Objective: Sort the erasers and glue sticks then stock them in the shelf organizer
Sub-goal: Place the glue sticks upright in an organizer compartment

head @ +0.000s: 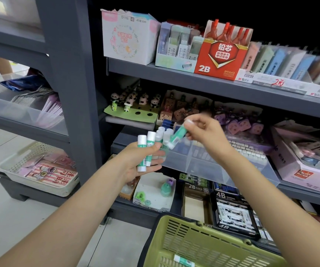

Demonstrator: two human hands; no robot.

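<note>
Several tiers of grey shelving (203,81) fill the view from nine to three o'clock, and the clear shelf organizer (203,162) sits at centre, its front compartments looking mostly unfilled, so stocking seems only begun. At six o'clock the green basket (199,245) holds at least one more glue stick (184,260); no erasers can be picked out there. Left of centre, the left hand (142,160) is curled round a bunch of green-and-white glue sticks (147,149), held upright just in front of the organizer. At two o'clock from it, the right hand (205,130) pinches a single tilted glue stick (178,134) by its upper end, its lower cap touching the bunch.
</note>
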